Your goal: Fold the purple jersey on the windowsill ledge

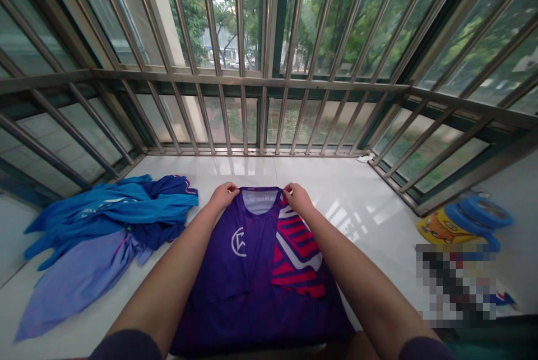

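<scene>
A purple T-shirt (252,304) lies spread out in front of me, its collar pointing away toward the window. It has a pale round logo on one side of the chest and a red and white striped pattern on the other. My left hand (226,194) pinches the shirt beside the left end of the collar. At the other end of the collar, my right hand (297,197) pinches the shirt in the same way. Both arms reach forward along the shirt's sides. The shirt's lower hem is partly out of sight near my body.
Blue clothes (126,203) lie heaped on the white tiled surface (247,168) at left, with a lilac garment (79,287) beside them. A yellow and blue container (454,222) is at right, near a blurred-out patch. Metal window bars (260,82) close off the far side and both flanks.
</scene>
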A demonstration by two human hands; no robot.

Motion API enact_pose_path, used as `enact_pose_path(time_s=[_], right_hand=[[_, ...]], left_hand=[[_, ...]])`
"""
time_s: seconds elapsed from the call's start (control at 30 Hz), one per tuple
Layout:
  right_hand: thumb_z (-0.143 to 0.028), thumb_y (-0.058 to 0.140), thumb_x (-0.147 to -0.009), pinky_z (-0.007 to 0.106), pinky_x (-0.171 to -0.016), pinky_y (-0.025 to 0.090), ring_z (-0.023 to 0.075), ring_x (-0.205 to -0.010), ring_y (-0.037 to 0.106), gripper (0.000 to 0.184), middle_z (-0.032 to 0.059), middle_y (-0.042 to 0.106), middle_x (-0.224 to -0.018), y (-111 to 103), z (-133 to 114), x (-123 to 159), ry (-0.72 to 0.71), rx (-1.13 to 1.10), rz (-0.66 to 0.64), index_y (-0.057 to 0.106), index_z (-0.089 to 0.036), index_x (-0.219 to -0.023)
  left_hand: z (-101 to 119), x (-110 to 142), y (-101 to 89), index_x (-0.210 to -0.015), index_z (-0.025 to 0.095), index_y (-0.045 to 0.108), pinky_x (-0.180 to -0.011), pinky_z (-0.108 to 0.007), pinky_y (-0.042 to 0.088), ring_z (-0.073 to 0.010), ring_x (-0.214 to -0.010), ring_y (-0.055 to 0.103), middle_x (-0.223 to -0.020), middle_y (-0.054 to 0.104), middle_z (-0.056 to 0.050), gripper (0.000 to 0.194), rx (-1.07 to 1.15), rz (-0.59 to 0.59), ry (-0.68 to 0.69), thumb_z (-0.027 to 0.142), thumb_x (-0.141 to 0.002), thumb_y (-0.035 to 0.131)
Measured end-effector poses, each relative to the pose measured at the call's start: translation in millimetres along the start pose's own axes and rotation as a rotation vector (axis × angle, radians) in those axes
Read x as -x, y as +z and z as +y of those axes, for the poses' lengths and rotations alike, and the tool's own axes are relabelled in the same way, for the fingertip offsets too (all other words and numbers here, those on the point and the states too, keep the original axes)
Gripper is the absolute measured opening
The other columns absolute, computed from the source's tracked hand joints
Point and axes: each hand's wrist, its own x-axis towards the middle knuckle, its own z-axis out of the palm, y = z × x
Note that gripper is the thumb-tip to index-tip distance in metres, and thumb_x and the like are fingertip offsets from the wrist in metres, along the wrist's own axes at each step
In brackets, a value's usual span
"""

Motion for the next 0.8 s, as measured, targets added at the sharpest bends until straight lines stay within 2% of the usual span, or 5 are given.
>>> enact_pose_path(time_s=[0.23,0.33,0.47,0.6,0.8], right_hand=[[-0.027,0.056,-0.106,0.035,-0.099,0.052,0.0216,-0.108,0.066,0.015,0.0072,0.069,-0.115,-32,13,104,-0.247,-0.153,0.072,0.071,-0.024,-0.108],[-0.026,0.054,-0.108,0.039,-0.101,0.052,0.0245,-0.112,0.065,0.019,0.0088,0.07,-0.115,-24,28,166,-0.365,-0.159,0.059,0.073,-0.025,-0.108],[-0.023,0.056,-0.107,0.039,-0.097,0.053,0.0248,-0.107,0.067,0.019,0.0086,0.072,-0.114,-2,36,223,-0.342,-0.055,-0.096,0.075,-0.025,-0.106],[-0.024,0.056,-0.106,0.041,-0.101,0.052,0.0278,-0.112,0.067,0.02,0.0106,0.073,-0.12,9,30,237,-0.253,0.042,-0.086,0.074,-0.024,-0.116],[-0.033,0.051,-0.11,0.04,-0.097,0.051,0.0306,-0.116,0.068,0.032,0.015,0.074,-0.126,2,11,197,0.073,0.149,0.01,0.065,-0.019,-0.135]], left_hand=[[2,111,-44.6,-0.098,0.025,0.075,-0.094,-0.038,0.057,-0.0245,-0.105,0.069,-0.107,0.075,-0.006,0.019,0.067,0.039,0.261,0.04,-0.095,0.064],[-12,178,-36.9,-0.098,0.03,0.077,-0.103,-0.043,0.056,-0.0272,-0.113,0.068,-0.113,0.074,-0.008,0.016,-0.004,-0.003,0.39,0.037,-0.098,0.063],[-35,236,-11.4,-0.099,0.033,0.08,-0.104,-0.047,0.059,-0.0305,-0.119,0.07,-0.126,0.075,-0.008,0.014,-0.172,-0.074,0.329,0.029,-0.093,0.068],[-36,245,2.7,-0.131,0.033,0.074,-0.116,-0.049,0.055,-0.0307,-0.134,0.066,-0.142,0.072,-0.008,0.034,-0.196,0.009,0.299,0.032,-0.099,0.06],[-15,203,7.1,-0.129,0.024,0.071,-0.113,-0.047,0.054,-0.0297,-0.122,0.07,-0.128,0.077,-0.012,0.038,-0.282,0.141,0.224,0.03,-0.107,0.042]])
